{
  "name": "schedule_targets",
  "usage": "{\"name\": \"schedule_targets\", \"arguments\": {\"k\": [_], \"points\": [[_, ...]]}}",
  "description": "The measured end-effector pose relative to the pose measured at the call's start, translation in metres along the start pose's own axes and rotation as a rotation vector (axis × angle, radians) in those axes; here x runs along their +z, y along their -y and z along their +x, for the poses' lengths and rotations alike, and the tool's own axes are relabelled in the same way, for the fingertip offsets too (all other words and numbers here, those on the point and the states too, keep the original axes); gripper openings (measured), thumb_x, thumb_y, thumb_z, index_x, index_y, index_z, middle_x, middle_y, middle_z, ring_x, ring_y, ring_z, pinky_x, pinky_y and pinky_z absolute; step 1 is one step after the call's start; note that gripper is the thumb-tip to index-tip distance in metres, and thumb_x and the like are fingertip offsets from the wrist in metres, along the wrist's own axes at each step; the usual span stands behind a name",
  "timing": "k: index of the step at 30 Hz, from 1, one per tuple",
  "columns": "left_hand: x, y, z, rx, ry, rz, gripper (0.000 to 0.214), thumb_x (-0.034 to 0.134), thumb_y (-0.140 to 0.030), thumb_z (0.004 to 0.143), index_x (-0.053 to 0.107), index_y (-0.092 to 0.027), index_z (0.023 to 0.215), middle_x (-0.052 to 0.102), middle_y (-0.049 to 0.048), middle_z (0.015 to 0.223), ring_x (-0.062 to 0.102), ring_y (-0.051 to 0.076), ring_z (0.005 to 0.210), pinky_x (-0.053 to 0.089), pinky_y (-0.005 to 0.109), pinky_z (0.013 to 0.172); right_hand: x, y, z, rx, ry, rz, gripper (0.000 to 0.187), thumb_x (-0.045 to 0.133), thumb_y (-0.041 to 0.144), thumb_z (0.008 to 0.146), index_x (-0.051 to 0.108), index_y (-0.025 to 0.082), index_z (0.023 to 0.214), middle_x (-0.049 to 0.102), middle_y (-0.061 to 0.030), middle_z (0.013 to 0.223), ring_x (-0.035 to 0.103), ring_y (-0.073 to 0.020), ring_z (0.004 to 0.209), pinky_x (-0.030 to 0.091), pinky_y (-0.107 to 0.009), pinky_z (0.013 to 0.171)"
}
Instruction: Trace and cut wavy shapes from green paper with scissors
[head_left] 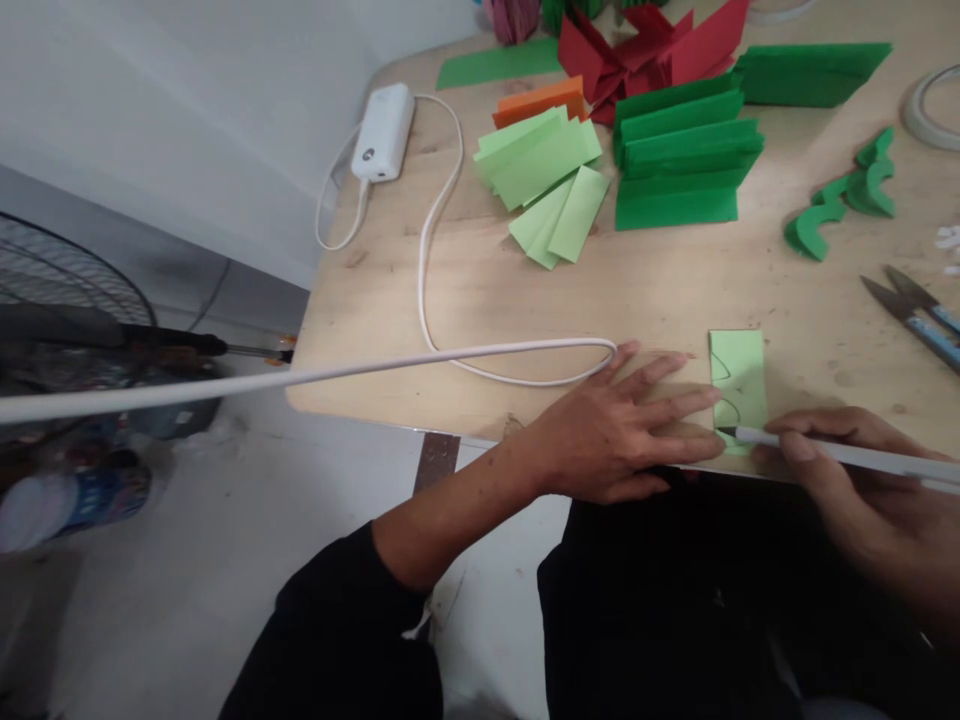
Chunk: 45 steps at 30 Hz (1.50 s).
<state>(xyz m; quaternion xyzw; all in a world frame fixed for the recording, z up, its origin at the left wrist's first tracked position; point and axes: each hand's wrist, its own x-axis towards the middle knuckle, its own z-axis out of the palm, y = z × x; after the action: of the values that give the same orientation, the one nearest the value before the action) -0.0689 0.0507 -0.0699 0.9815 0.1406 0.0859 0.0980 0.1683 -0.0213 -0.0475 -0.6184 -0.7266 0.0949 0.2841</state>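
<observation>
Listing, head view: slip (739,375), pale green, line-marked, 1, lying on table (525,310) at front edge. Probably light, thin, easily creased; best pressed flat or lifted by edges. Left hand (611,440), 1: spread flat, grasping nothing, fingertips over slip's left edge. Right hand (855,500), 1: pinching pen (862,457), 1, tip at slip. Also: snips (919,315), 1; white brick (384,130), 1; lower fan of cards (577,215), 3; red papers (652,50), green papers (679,160), overlapping, uncountable.
</observation>
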Motion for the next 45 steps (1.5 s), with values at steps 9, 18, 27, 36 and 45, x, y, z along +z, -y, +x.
{"name": "schedule_targets", "arguments": {"k": [9,18,27,36,45], "points": [[-0.0002,-0.0003,0.0008,-0.009,0.019,-0.006,0.05,0.053,-0.048,0.091,0.052,-0.035,0.139,0.039,0.0019,0.157,0.025,0.037,0.146,0.018,0.064,0.115,-0.0016,0.0006,0.0002,-0.002,0.021,-0.02,0.02,0.05,0.04,0.093,0.062,0.028,0.081,0.066,0.003,0.067,0.063,-0.0158,0.058,0.043,-0.029,0.052],[-0.0002,-0.0004,0.0002,-0.005,-0.008,-0.003,0.047,0.052,-0.046,0.093,0.054,-0.034,0.138,0.04,0.0023,0.156,0.027,0.037,0.145,0.02,0.064,0.114,-0.0011,0.0008,-0.0018,0.105,0.041,-0.002,0.026,0.048,0.047,0.092,0.062,0.029,0.08,0.068,0.0015,0.068,0.064,-0.0184,0.06,0.044,-0.031,0.052],[-0.0009,-0.0006,0.0011,-0.012,0.012,-0.004,0.048,0.052,-0.048,0.092,0.054,-0.035,0.138,0.04,0.002,0.156,0.026,0.037,0.145,0.021,0.064,0.114,-0.0012,0.0041,-0.0008,0.182,0.031,0.062,0.021,0.052,0.045,0.089,0.063,0.03,0.078,0.068,0.0034,0.067,0.064,-0.018,0.06,0.045,-0.03,0.052],[-0.0008,-0.0004,0.0007,-0.008,0.011,-0.004,0.048,0.052,-0.048,0.092,0.053,-0.035,0.139,0.039,0.0021,0.156,0.026,0.038,0.146,0.021,0.064,0.113,-0.0024,0.002,-0.0012,0.069,0.036,0.014,0.021,0.049,0.043,0.093,0.061,0.029,0.082,0.067,0.003,0.07,0.064,-0.017,0.063,0.045,-0.029,0.055],[-0.0012,-0.0003,0.0004,-0.003,0.008,0.002,0.048,0.051,-0.046,0.093,0.053,-0.034,0.139,0.04,0.0027,0.156,0.027,0.038,0.145,0.021,0.065,0.113,-0.0037,0.0042,0.0005,0.052,0.023,-0.012,0.024,0.047,0.045,0.093,0.06,0.029,0.08,0.067,0.0023,0.067,0.063,-0.0179,0.059,0.042,-0.031,0.052]]}}
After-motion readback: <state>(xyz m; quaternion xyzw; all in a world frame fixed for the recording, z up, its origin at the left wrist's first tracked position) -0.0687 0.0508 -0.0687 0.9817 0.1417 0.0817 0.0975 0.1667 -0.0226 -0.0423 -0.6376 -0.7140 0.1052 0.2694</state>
